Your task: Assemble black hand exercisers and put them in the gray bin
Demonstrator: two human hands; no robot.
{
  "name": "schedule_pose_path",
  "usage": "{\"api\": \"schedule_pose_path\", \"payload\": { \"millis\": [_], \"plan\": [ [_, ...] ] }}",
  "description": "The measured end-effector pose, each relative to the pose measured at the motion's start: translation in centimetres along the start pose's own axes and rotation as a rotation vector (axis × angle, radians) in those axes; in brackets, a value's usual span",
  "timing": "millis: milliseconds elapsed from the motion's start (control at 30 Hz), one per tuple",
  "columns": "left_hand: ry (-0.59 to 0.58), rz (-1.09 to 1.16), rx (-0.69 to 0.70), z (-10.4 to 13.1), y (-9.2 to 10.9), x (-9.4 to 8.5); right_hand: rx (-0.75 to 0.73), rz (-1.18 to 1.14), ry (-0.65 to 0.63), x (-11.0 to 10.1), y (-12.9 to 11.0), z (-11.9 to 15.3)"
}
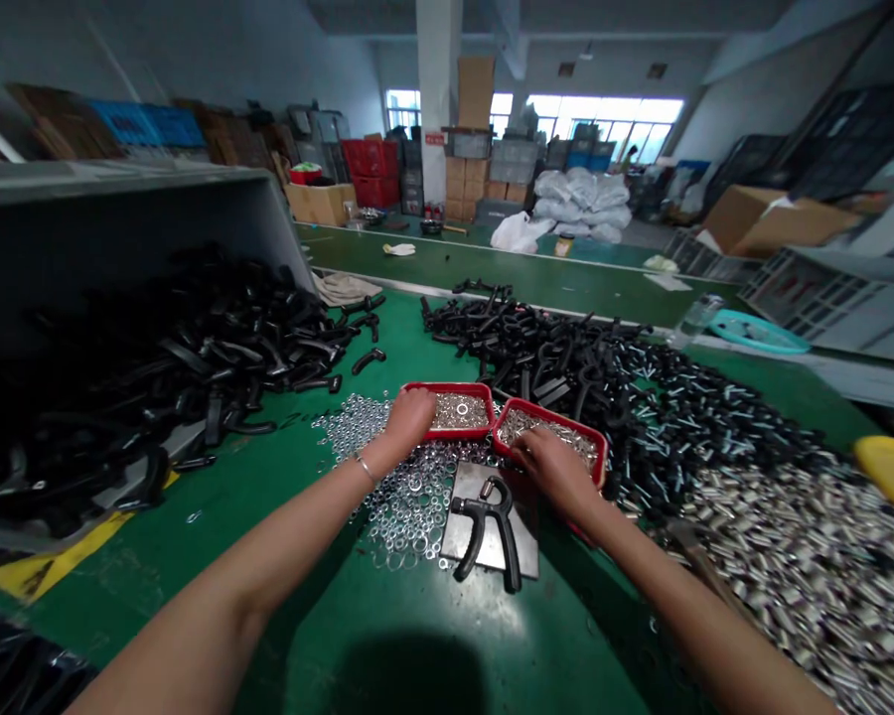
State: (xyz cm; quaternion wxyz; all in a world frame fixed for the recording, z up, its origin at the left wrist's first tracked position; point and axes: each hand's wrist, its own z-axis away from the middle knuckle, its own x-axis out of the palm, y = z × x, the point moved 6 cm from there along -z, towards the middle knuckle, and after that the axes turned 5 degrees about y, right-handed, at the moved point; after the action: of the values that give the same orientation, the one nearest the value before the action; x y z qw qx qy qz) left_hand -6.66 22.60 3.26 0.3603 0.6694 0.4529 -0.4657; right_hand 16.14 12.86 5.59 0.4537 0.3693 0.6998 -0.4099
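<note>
My left hand is at the left end of a red tray of small metal parts, fingers curled down and pressed together; anything in them is hidden. My right hand reaches into a second red tray of small metal pins, its fingers drawn together in a pinch whose contents I cannot make out. Between my arms, a black hand grip strengthener with two spread handles lies on a square metal plate. Loose metal rings and washers are scattered left of the plate.
Black plastic handles spill from a grey bin on the left. More black parts are heaped behind the trays. Black-headed screws and metal sleeves pile up on the right, with a hammer-like tool beside them.
</note>
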Motion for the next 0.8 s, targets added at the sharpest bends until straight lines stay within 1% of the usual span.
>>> {"api": "schedule_pose_path", "payload": {
  "millis": [67, 133, 200, 267, 367, 433, 500, 567, 633, 667, 700, 733, 767, 800],
  "plan": [
    [0.021, -0.003, -0.004, 0.6, 0.0, 0.4, -0.123, 0.061, -0.006, 1.5, -2.6, -4.3],
    [0.032, -0.003, -0.022, 1.1, -0.2, 0.8, -0.156, 0.049, -0.034, 3.4, -4.0, -8.0],
    [0.044, 0.017, -0.048, 1.3, -0.5, 1.2, -0.156, 0.037, -0.082, 5.5, -4.6, -10.8],
    [0.065, 0.061, -0.07, 1.1, -0.7, 1.5, -0.14, 0.027, -0.118, 7.2, -4.4, -12.4],
    [0.11, 0.155, -0.089, 0.8, -0.9, 1.8, -0.113, 0.011, -0.123, 8.6, -3.6, -13.1],
    [0.147, 0.241, -0.096, 0.7, -1.2, 1.7, -0.1, -0.003, -0.104, 8.9, -3.2, -12.9],
    [0.191, 0.374, -0.111, 0.8, -1.6, 1.2, -0.084, -0.011, -0.071, 8.9, -3.0, -12.7],
    [0.245, 0.579, -0.189, 1.4, -2.3, 0.4, -0.066, -0.019, -0.03, 8.8, -2.9, -12.4],
    [0.262, 0.839, -0.316, 2.9, -2.9, -0.2, -0.054, -0.031, 0.008, 8.6, -2.8, -12.3],
    [0.231, 0.965, -0.368, 3.9, -2.7, -0.4, -0.052, -0.041, 0.021, 8.6, -2.8, -12.2],
    [0.165, 1.07, -0.395, 5.0, -2.1, -0.4, -0.05, -0.053, 0.031, 8.6, -2.8, -12.2],
    [0.071, 1.138, -0.393, 6.2, -1.0, -0.4, -0.049, -0.066, 0.038, 8.6, -2.8, -12.2],
    [-0.029, 1.159, -0.364, 7.5, 0.4, -0.3, -0.049, -0.08, 0.042, 8.6, -2.8, -12.2],
    [-0.114, 1.134, -0.318, 8.7, 1.8, -0.4, -0.049, -0.094, 0.045, 8.6, -2.7, -12.1]
  ]
}}
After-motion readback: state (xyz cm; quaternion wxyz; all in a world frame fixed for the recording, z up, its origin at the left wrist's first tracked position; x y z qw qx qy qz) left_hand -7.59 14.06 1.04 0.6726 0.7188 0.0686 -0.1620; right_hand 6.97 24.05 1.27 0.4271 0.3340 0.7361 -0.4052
